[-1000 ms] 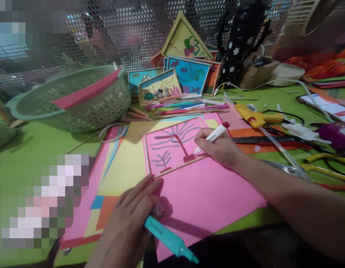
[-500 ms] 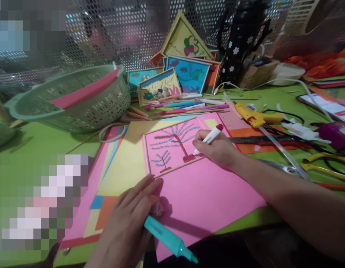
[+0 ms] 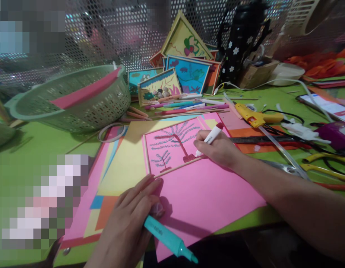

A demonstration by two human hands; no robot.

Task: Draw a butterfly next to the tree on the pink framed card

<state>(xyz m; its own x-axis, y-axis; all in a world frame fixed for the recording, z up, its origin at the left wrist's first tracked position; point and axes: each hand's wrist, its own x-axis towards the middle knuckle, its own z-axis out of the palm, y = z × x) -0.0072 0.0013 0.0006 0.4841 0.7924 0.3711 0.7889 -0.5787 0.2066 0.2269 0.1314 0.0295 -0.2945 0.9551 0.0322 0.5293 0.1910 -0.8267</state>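
My right hand (image 3: 217,149) grips a white marker with a red cap (image 3: 210,138), its tip on the lower right of a small pink framed picture (image 3: 172,147) showing two drawn trees. My left hand (image 3: 130,223) rests on the sheets of coloured paper (image 3: 200,197) just below the picture's front edge, fingers closed round a teal highlighter (image 3: 169,240) that points toward me.
A green plastic basket (image 3: 74,98) sits at the back left. Finished framed pictures (image 3: 186,70) lean against the mesh wall. Loose pens (image 3: 189,106), a yellow glue gun (image 3: 256,117), a black flask (image 3: 239,41), pliers and cables crowd the right side.
My right hand and marker shifted slightly over the picture's lower right, first left, then back a little. The left hand has stayed still.
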